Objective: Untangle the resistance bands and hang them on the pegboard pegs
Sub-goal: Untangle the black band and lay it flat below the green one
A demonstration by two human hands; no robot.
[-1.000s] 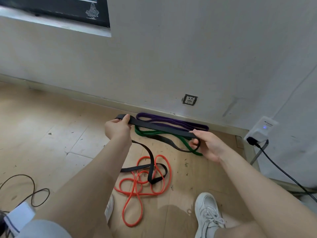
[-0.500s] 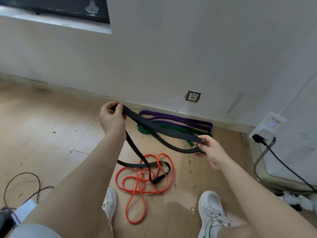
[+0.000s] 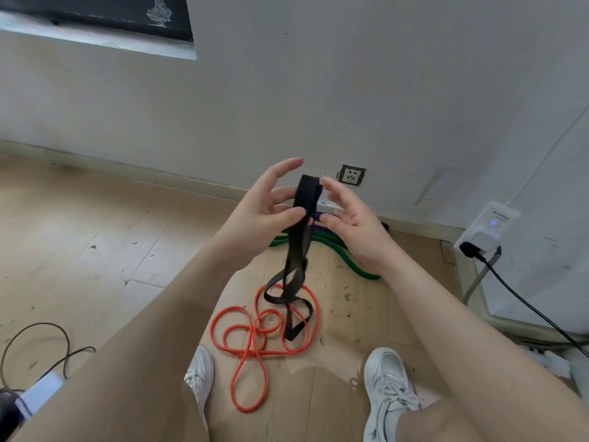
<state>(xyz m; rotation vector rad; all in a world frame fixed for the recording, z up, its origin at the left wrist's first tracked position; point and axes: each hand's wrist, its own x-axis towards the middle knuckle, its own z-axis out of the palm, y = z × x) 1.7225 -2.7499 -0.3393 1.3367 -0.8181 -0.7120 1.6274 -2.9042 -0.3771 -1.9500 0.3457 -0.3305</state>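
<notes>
The black band (image 3: pixel 304 215) is held upright between both hands, its folded top standing above the fingers. It is pinched by the left hand (image 3: pixel 266 205), thumb in front of it, the index finger raised and free. The right hand (image 3: pixel 353 224) lies just beside it, fingers spread and slightly curved; contact cannot be told. Its twisted lower loops hang over the orange band (image 3: pixel 255 342) on the floor (image 3: pixel 79 250). Green band (image 3: pixel 347 263) and purple band (image 3: pixel 318 215) lie behind, by the wall.

Wood floor (image 3: pixel 79 250): orange band (image 3: pixel 251 342), green band (image 3: pixel 347 260), purple band (image 3: pixel 318 215) by wall, brown cable (image 3: pixel 47 349).
</notes>
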